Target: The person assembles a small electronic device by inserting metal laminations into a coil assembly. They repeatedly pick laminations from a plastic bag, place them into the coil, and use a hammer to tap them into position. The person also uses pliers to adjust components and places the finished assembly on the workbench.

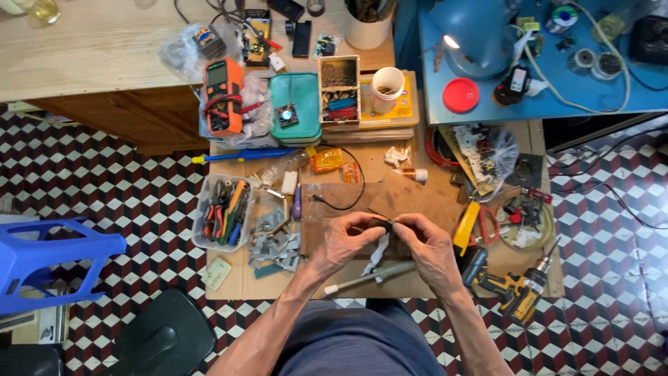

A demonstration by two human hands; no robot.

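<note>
My left hand (346, 240) and my right hand (426, 245) meet over a brown cardboard mat (417, 198) on a low workbench. Together they pinch a small black part (381, 224) between fingertips; a thin wire runs from it to the left. A strip of white cloth or paper (378, 252) hangs below the part. Just under my hands lies a grey soldering iron (369, 276) with a white tip end. What the black part is, I cannot tell.
A clear tub of pliers and screwdrivers (223, 211) stands left; metal brackets (275, 244) lie beside it. A yellow cordless drill (511, 287) and yellow-handled cutters (466, 224) lie right. An orange multimeter (224, 94), a green box (295, 104) and a white cup (387, 87) sit behind. A blue stool (42, 261) stands far left.
</note>
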